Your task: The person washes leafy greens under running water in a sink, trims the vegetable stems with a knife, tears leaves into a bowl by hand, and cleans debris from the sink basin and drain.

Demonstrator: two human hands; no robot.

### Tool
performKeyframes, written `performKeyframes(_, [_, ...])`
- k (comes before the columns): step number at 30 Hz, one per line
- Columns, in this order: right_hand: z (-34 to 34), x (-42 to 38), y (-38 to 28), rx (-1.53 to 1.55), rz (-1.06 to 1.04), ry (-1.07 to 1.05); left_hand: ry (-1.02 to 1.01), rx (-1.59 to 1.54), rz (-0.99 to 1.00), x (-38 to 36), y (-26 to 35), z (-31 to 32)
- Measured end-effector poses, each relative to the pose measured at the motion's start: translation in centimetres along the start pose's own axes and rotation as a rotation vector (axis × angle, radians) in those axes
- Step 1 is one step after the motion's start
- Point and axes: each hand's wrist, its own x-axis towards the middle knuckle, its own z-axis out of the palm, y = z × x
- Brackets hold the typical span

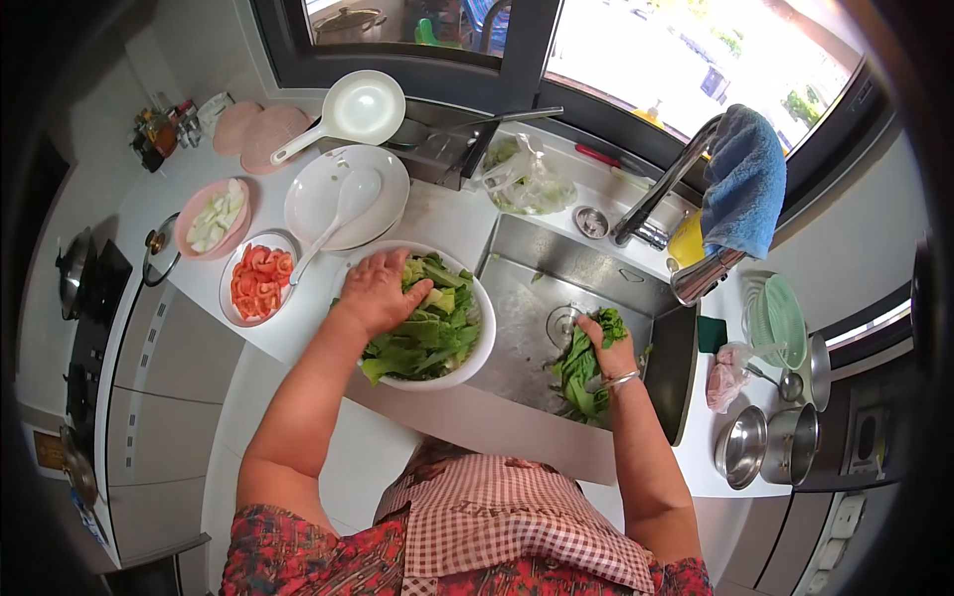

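My left hand [376,293] lies with spread fingers on a heap of cut leafy greens [429,333]. These greens fill a white bowl [485,348] that stands on the counter left of the sink. Down in the steel sink [512,293], my right hand [614,358] is closed around a bunch of leafy greens [576,372]. Some of those leaves stick out past the fingers on both sides. The drain [562,325] shows just left of that hand.
Left of the bowl are sliced tomatoes [260,283], a pink bowl [182,233] of pale cut vegetable and a white plate [308,204] with a spoon. A blue towel [745,179] hangs over the faucet [656,204]. Steel pots [792,447] stand at right.
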Motion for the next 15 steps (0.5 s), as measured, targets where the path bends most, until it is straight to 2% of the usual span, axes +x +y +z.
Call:
performKeyframes(2, [1.0, 0.2, -1.2, 0.076, 0.024, -0.002, 0.024, -0.012, -0.011, -0.5, 0.0, 0.7])
performKeyframes(4, [2.2, 0.2, -2.9, 0.438, 0.05, 0.021, 0.061, -0.019, -0.015, -0.5, 0.0, 0.9])
performKeyframes(6, [2.5, 0.3, -4.2, 0.489, 0.031, 0.025, 0.066, -0.093, -0.004, -0.3, -0.5, 0.5])
performKeyframes(9, [2.4, -0.2, -5.6, 0.763, 0.108, 0.027, 0.09, -0.178, 0.063, -0.9, -0.9, -1.0])
performKeyframes(13, [1.6, -0.5, -7.0, 0.872, 0.205, 0.114, 0.234, -0.262, 0.129, -1.9, 0.4, -4.3])
performKeyframes(15, [1.3, -0.4, -7.2, 0.921, 0.214, 0.145, 0.153, -0.221, 0.126, -1.6, 0.4, -2.9])
